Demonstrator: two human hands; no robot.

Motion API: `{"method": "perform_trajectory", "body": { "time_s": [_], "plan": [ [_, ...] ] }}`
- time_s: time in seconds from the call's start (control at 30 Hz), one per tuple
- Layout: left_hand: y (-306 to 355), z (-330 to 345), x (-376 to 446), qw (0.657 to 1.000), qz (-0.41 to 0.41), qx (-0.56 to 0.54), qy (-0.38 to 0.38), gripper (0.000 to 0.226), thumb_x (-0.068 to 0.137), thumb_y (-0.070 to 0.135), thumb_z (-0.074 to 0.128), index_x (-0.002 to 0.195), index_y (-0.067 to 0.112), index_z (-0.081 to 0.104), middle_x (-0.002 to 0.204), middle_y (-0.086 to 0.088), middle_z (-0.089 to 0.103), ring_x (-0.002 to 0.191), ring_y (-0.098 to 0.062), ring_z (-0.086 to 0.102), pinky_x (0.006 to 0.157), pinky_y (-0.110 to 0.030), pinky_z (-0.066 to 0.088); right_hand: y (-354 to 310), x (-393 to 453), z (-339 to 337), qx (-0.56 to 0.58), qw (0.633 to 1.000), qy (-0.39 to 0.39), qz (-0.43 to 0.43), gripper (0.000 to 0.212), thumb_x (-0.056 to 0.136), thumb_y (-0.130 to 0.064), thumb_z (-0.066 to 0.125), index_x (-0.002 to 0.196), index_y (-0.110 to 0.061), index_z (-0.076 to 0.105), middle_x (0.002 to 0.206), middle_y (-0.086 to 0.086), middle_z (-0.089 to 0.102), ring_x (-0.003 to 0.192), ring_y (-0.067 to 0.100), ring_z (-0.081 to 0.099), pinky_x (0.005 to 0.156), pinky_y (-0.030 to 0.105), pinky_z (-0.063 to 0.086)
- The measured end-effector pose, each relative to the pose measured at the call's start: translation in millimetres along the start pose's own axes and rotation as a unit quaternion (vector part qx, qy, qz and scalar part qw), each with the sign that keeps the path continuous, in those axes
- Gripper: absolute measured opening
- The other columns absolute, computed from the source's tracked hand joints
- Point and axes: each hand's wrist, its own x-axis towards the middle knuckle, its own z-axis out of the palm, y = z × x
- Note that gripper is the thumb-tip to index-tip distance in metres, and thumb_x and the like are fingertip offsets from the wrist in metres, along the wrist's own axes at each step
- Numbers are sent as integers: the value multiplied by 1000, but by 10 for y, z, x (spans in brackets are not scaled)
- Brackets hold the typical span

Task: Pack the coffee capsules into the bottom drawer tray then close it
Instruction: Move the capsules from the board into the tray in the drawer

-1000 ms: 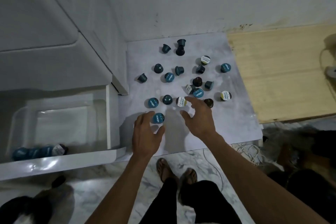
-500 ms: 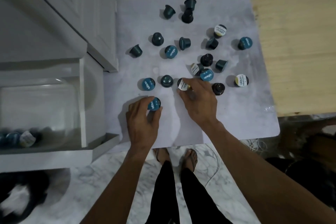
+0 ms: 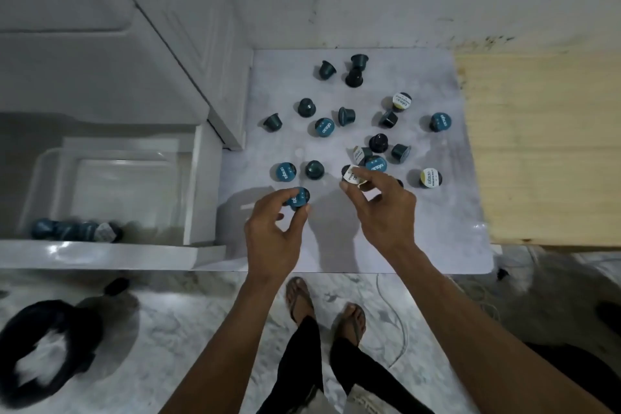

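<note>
Capsules already lie in the clear tray (image 3: 50, 165), a short row of them (image 3: 75, 230) against its near wall, in the open bottom drawer (image 3: 111, 254) at the far left. The drawer sits to the left of both hands, and the left hand is the nearer one to it. So I think the next move goes leftward, with the left hand getting there first.

The left hand (image 3: 272, 232) has its thumb and fingers curled round a teal capsule (image 3: 299, 199), with the blue lid facing up. The grip is closed small, just as wide as the capsule. I cannot tell if the capsule is lifted or on the tabletop (image 3: 437, 245). The lid has white writing, partly hidden by a finger, so I cannot read it.

The right hand (image 3: 381, 208) pinches a dark capsule with a white lid (image 3: 351, 175) between thumb and fingertips. The lid is tilted up and toward the left. Its small print is too blurry to read.

Many more capsules are spread over the tabletop beyond the hands. Some stand on their lids, some lie on their sides. One with a blue lid (image 3: 285, 171) sits just past the left hand, and its lid has a white word on it. The letters look like a brand name, but I cannot read them for sure. At the right, a capsule with a white and yellow lid (image 3: 430, 177) has print that is too small to read.
</note>
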Motion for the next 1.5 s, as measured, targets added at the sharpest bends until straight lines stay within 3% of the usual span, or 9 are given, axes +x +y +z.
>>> {"method": "perform_trajectory", "body": {
  "time_s": [0.13,0.37,0.47,0.63,0.77,0.97,1.13,1.23,1.5],
  "plan": [
    [324,-253,-88,999,30,-27,10,28,81,20,77,107,24,69,104,22,64,90,-1,60,72,-14,48,-238,-77,-160,26,1000,-1,-5,21,80,-27,78,100,-20,74,90,-6,71,72,9,65,59,19,51],
    [689,-1011,-118,997,69,-27,30,27,78,18,80,102,24,69,98,14,70,87,0,63,74,-10,45,-935,-249,-257,91,995,-28,-15,19,79,-23,80,96,-19,74,87,-8,72,70,2,65,56,18,51],
    [644,-1451,-24,996,72,-16,39,30,77,17,81,101,27,68,97,24,65,85,7,61,73,-7,44,-1280,-303,-107,113,991,-55,-42,19,79,-19,80,97,-16,74,86,-6,72,75,5,65,55,13,48],
    [273,-2213,281,998,56,21,28,31,75,21,83,103,23,71,98,17,69,85,1,65,73,-9,49,-1778,-356,439,133,986,-89,-48,18,77,-23,81,93,-23,74,83,-5,73,65,9,64,58,14,50],
    [-162,-2819,642,999,20,40,-26,30,75,26,82,102,22,72,99,12,72,85,-4,67,75,-15,54,-2047,-403,1006,104,987,-100,-67,19,77,-24,80,95,-20,74,87,-7,73,69,9,66,57,20,53],
    [-727,-3318,1157,993,-13,80,-91,25,73,17,83,90,27,68,86,20,66,79,5,64,69,-4,49,-2222,-485,1759,52,988,-131,-66,16,76,-20,81,89,-21,74,90,-17,72,76,6,66,63,18,53],
    [-1081,-3210,1424,977,0,105,-186,24,72,16,84,94,16,72,89,9,70,82,-3,66,70,-9,49,-2080,-446,2171,-14,979,-193,-68,18,75,-20,82,90,-18,73,87,-10,72,75,6,65,67,9,48],
    [-1190,-3068,1542,962,-3,118,-246,24,71,15,84,92,15,72,88,7,71,81,-5,66,69,-7,46,-1964,-380,2332,-78,962,-253,-61,19,76,-23,80,93,-20,73,87,-9,72,73,5,64,72,16,51],
    [-1395,-2724,1815,913,-2,176,-367,20,70,10,83,86,13,70,87,-1,70,81,-17,66,76,-32,57,-1864,-215,2575,-215,898,-375,-78,16,82,-23,72,96,-19,69,94,4,72,88,20,65,72,29,51]
  ]
}}
